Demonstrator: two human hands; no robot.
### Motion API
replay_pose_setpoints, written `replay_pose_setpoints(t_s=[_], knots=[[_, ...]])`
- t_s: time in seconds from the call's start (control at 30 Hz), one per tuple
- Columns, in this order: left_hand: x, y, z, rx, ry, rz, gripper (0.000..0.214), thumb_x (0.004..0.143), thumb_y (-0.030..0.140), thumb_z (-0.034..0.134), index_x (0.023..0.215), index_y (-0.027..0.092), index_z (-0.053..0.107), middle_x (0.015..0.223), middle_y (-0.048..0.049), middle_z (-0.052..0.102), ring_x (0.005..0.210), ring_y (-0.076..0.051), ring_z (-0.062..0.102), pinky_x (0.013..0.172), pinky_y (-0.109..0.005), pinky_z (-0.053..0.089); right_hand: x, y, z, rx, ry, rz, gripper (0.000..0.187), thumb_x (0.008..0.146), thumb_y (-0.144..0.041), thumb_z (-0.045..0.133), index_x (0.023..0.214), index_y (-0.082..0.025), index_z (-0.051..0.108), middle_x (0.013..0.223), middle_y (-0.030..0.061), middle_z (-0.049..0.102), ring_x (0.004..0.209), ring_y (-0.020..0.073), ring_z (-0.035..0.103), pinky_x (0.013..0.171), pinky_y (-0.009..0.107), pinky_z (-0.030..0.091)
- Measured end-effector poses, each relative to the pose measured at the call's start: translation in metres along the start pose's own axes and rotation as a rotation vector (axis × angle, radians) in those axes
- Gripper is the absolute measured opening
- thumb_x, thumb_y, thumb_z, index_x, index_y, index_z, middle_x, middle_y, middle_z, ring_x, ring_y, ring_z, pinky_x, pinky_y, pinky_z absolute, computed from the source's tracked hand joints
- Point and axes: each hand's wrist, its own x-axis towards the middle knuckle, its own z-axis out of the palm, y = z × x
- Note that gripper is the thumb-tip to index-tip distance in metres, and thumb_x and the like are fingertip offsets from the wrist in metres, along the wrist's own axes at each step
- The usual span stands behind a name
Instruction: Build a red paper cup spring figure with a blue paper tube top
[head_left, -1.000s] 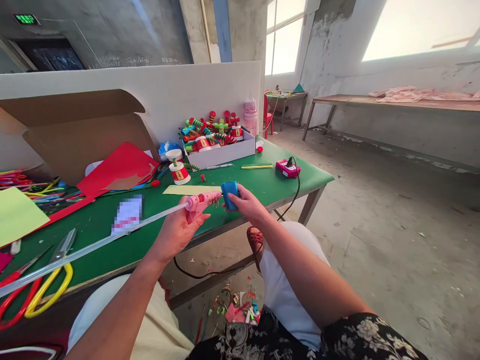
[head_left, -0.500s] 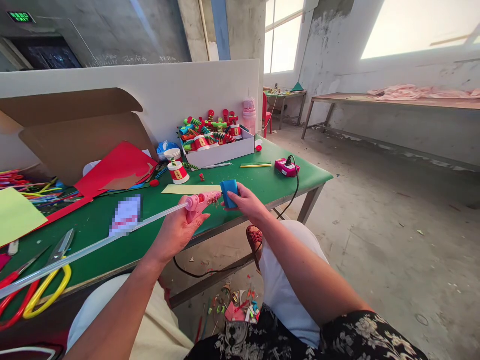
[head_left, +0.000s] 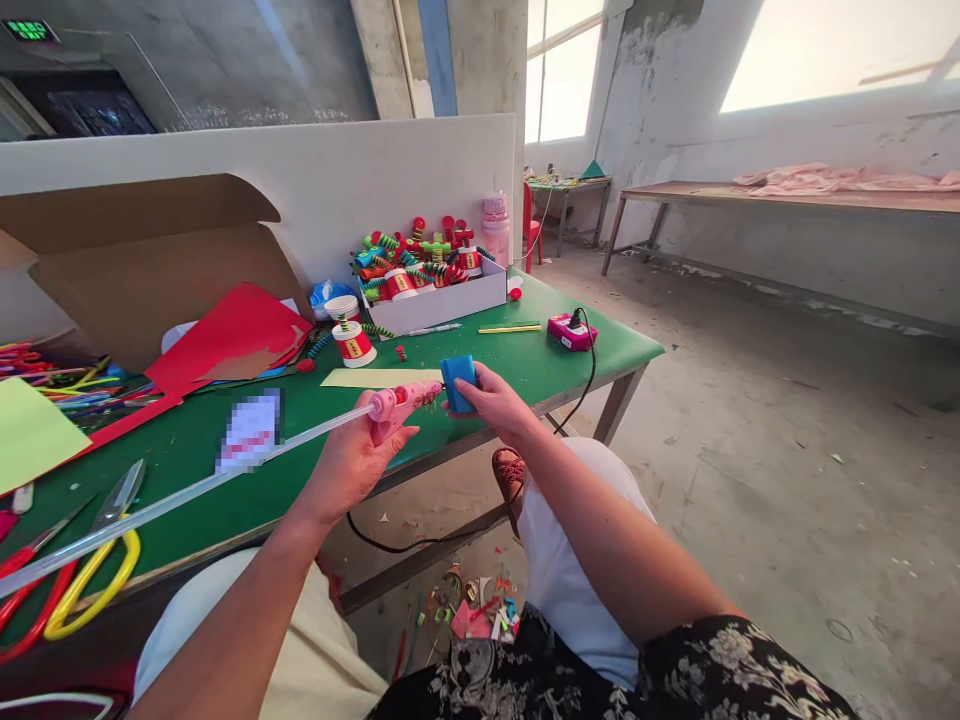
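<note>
In our left hand [head_left: 351, 462] we grip a pink glue gun [head_left: 397, 405], fingers wrapped around its handle, with a long translucent glue stick [head_left: 247, 455] running out of its back toward the lower left. Our right hand [head_left: 495, 402] pinches a blue piece [head_left: 457, 382] between thumb and fingers, above the near edge of the green counter [head_left: 622, 345]. The gun's nozzle points at the left side of the blue piece; whether the two touch, we cannot tell. Just beyond our hands lies a pale yellow strip [head_left: 360, 378], and behind it stands a cup figure [head_left: 354, 344] with a red band. Further back we see a white box [head_left: 454, 308] heaped with colourful springy figures [head_left: 401, 283], near a pink bottle [head_left: 495, 232]. Off to the right sits a magenta power block [head_left: 571, 332] with a black plug in it. To our left lie yellow-handled scissors [head_left: 130, 555] beside a red-handled pair [head_left: 67, 585], with red paper [head_left: 225, 335] beyond them
</note>
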Motion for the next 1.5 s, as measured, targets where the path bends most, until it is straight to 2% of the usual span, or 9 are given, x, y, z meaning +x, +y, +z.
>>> replay_pose_setpoints(t_s=[0.13, 0.23, 0.47, 0.77, 1.03, 1.2, 1.37, 1.5], knots=[[-0.0014, 0.0038, 0.0003, 0.082, 0.022, 0.020, 0.031, 0.082, 0.047, 0.057, 0.092, 0.018, 0.059, 0.088, -0.0038, 0.063, 0.075, -0.018, 0.058, 0.071, -0.027, 0.048, 0.0014, 0.0006, -0.0005, -0.004, 0.011, -0.004, 0.012, 0.087, -0.023, 0.058, 0.097, -0.021, 0.052, 0.083, -0.0027, 0.061, 0.069, 0.0104, 0.065, 0.061, 0.022, 0.058], [-0.0025, 0.0082, 0.0005, 0.100, 0.022, 0.034, 0.030, 0.082, 0.047, 0.057, 0.091, 0.018, 0.060, 0.085, -0.0019, 0.061, 0.073, -0.016, 0.055, 0.068, -0.024, 0.046, 0.0019, 0.0007, -0.0017, -0.005, 0.029, -0.004, 0.013, 0.086, -0.025, 0.059, 0.097, -0.022, 0.053, 0.079, -0.0035, 0.061, 0.067, 0.0104, 0.065, 0.062, 0.023, 0.058], [-0.0020, 0.0077, -0.0016, 0.112, 0.032, 0.044, 0.028, 0.083, 0.047, 0.057, 0.085, 0.020, 0.053, 0.078, 0.0006, 0.056, 0.067, -0.014, 0.049, 0.063, -0.024, 0.042, 0.0010, -0.0002, -0.0021, -0.012, 0.022, -0.004, 0.012, 0.086, -0.024, 0.059, 0.096, -0.021, 0.052, 0.081, -0.0026, 0.061, 0.069, 0.0111, 0.066, 0.061, 0.022, 0.058], [-0.0029, 0.0079, 0.0026, 0.059, -0.031, 0.076, 0.026, 0.084, 0.044, 0.056, 0.090, 0.019, 0.055, 0.089, -0.0004, 0.059, 0.079, -0.016, 0.056, 0.073, -0.024, 0.047, 0.0037, -0.0001, -0.0041, -0.007, 0.071, -0.036, 0.013, 0.083, -0.026, 0.060, 0.093, -0.022, 0.055, 0.086, -0.0023, 0.061, 0.072, 0.0119, 0.061, 0.062, 0.025, 0.059], [-0.0018, 0.0074, -0.0011, 0.129, 0.013, 0.052, 0.030, 0.083, 0.047, 0.057, 0.092, 0.019, 0.060, 0.086, -0.0005, 0.060, 0.072, -0.016, 0.055, 0.066, -0.023, 0.045, 0.0022, -0.0022, -0.0045, 0.011, 0.037, -0.003, 0.012, 0.085, -0.023, 0.058, 0.096, -0.021, 0.054, 0.084, -0.0022, 0.061, 0.070, 0.0116, 0.066, 0.064, 0.025, 0.059], [-0.0020, 0.0082, -0.0010, 0.117, -0.003, 0.070, 0.029, 0.084, 0.046, 0.056, 0.092, 0.018, 0.059, 0.086, -0.0005, 0.059, 0.073, -0.015, 0.054, 0.068, -0.022, 0.045, 0.0031, -0.0015, -0.0040, 0.005, 0.043, -0.001, 0.012, 0.085, -0.023, 0.059, 0.096, -0.021, 0.054, 0.082, -0.0023, 0.061, 0.069, 0.0113, 0.065, 0.061, 0.024, 0.058], [-0.0031, 0.0067, 0.0015, 0.101, -0.031, 0.081, 0.027, 0.085, 0.045, 0.056, 0.090, 0.019, 0.056, 0.085, 0.0001, 0.059, 0.074, -0.016, 0.056, 0.068, -0.022, 0.045, 0.0032, -0.0016, -0.0062, 0.005, 0.064, -0.023, 0.014, 0.083, -0.024, 0.060, 0.095, -0.021, 0.055, 0.088, -0.0014, 0.062, 0.072, 0.0123, 0.062, 0.064, 0.028, 0.060], [-0.0040, 0.0055, 0.0022, 0.095, -0.043, 0.090, 0.027, 0.085, 0.046, 0.055, 0.089, 0.020, 0.053, 0.084, 0.0008, 0.058, 0.075, -0.016, 0.056, 0.068, -0.023, 0.045, 0.0025, -0.0031, -0.0068, 0.007, 0.065, -0.022, 0.013, 0.083, -0.024, 0.060, 0.095, -0.021, 0.055, 0.087, -0.0019, 0.061, 0.073, 0.0116, 0.061, 0.062, 0.025, 0.059]])
